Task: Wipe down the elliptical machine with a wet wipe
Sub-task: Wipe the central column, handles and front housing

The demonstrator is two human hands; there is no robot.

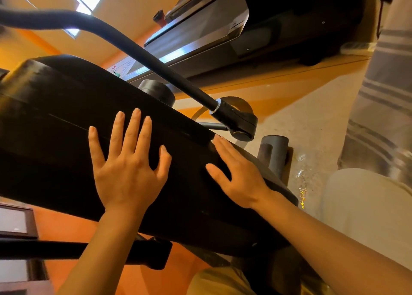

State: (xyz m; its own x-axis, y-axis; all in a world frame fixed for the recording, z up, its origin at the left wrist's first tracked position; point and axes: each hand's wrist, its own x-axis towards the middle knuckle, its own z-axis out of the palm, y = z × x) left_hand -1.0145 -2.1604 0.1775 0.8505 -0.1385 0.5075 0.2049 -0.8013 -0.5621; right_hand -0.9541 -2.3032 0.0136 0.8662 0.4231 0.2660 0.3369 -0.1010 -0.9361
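Orange floor and pale wall frame the black elliptical, its housing slanting across the view. Right hand lies flat on the housing, fingers straight, a sliver of white wipe showing at its fingertips. Left hand presses flat beside it, fingers spread, holding nothing. A black handlebar arcs above to a pivot. Beyond stands a treadmill; a striped trouser leg stands at right.
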